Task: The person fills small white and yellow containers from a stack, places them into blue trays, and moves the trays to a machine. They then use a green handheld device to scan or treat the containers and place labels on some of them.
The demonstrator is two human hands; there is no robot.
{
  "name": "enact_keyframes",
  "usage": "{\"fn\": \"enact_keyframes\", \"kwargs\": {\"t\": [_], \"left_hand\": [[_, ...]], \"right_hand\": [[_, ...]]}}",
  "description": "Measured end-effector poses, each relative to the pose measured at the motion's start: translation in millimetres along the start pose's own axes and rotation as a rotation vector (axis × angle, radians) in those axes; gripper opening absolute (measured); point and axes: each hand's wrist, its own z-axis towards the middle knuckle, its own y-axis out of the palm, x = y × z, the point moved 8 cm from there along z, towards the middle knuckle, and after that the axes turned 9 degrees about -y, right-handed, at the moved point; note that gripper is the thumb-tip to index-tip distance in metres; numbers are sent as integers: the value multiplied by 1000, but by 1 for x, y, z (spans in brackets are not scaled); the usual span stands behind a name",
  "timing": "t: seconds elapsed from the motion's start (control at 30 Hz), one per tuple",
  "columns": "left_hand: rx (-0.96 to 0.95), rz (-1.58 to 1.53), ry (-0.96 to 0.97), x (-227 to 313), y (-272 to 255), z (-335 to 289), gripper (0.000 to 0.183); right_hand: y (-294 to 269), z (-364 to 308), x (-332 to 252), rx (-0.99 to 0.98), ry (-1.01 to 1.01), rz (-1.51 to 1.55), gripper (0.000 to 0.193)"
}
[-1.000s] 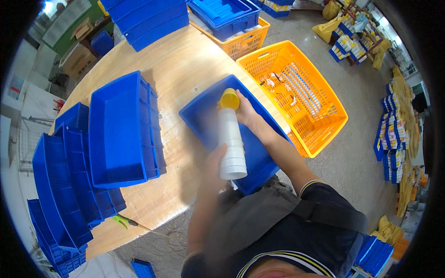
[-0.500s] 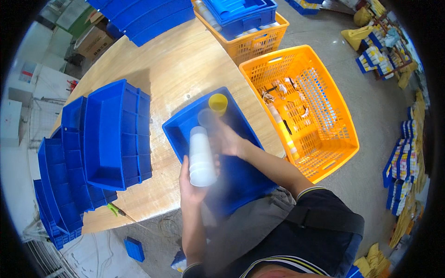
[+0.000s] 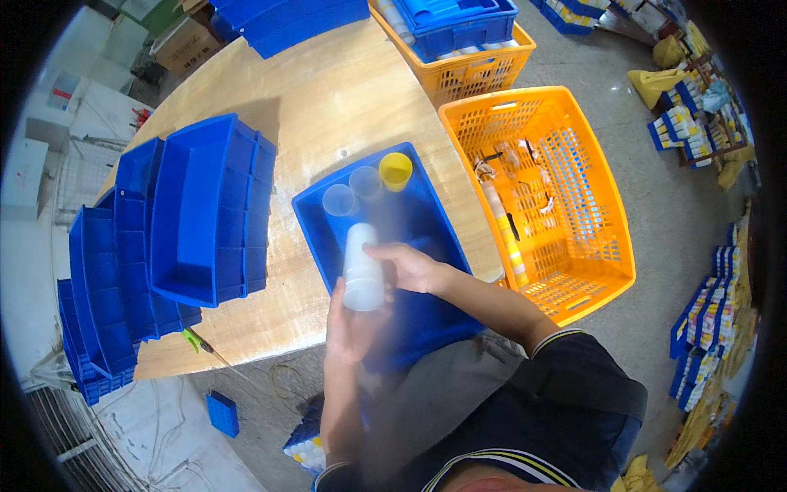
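Observation:
My left hand is wrapped round the lower part of a stack of translucent white plastic cups, tilted over the blue bin. My right hand reaches in from the right, its fingers closed on the stack's upper part. Inside the bin, near its far end, a yellow cup stands beside a clear cup. Another clear cup is to the left of these. A blurry smear covers part of the bin below my right hand.
Blue bins are stacked at the table's left, with more blue bins at the far edge. An orange crate holding cup stacks and scraps stands right of the wooden table. Behind it is a second loaded orange crate.
My right hand has drawn back from the bin's far end to the cup stack. Two clear cups now show beside the yellow one, where one blurred cup showed before.

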Motion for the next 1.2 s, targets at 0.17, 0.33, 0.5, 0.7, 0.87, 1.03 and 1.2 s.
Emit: {"fn": "enact_keyframes", "kwargs": {"t": [0.17, 0.33, 0.5, 0.7, 0.87, 1.03, 1.2], "left_hand": [[-130, 65, -120, -10, 10, -6, 64], [-168, 199, -64, 8, 7, 1, 56], [-71, 129, -41, 20, -10, -16, 53], [-16, -75, 32, 30, -37, -8, 56], [-55, -385, 138, 78, -59, 70, 72], [57, -277, 391, 114, -68, 108, 93], [308, 177, 410, 60, -65, 99, 94]], "right_hand": [[-30, -23, -42, 348, -248, 273, 56], [5, -28, -2, 124, -101, -273, 53], [-5, 12, 1, 255, -182, -117, 52], [-51, 8, -19, 469, -305, 185, 80], [-9, -60, -31, 301, -276, -16, 74], [-90, -185, -121, 549, -725, -406, 48], [-378, -280, -142, 1237, -556, -1128, 44]]}}
